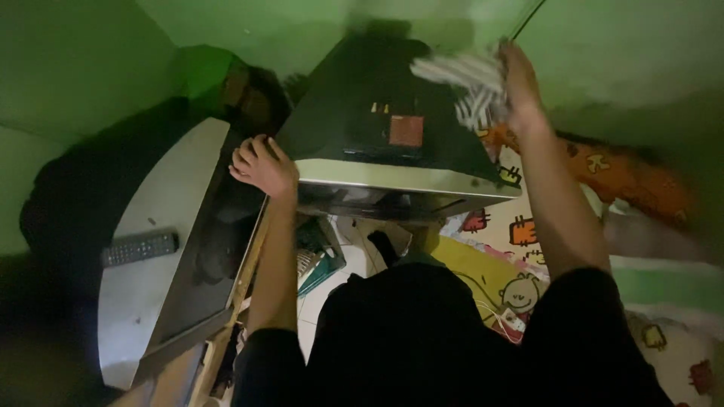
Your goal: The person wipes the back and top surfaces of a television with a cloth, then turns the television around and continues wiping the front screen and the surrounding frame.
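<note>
Striped cloth (464, 83) atop dark television (377, 113), green walls (75, 60).

The room is dim, and a green tint lies over the walls. The left side falls into heavy black shadow, where almost no detail can be seen. A weak light reaches the grey top of the television (170, 249) and gives a pale shine on the silver edge of the second set (400, 179). The striped cloth (467, 87) under the right hand (520, 79) is smeared by motion blur. The picture is soft and grainy, and straight lines bend near the edges.
</note>
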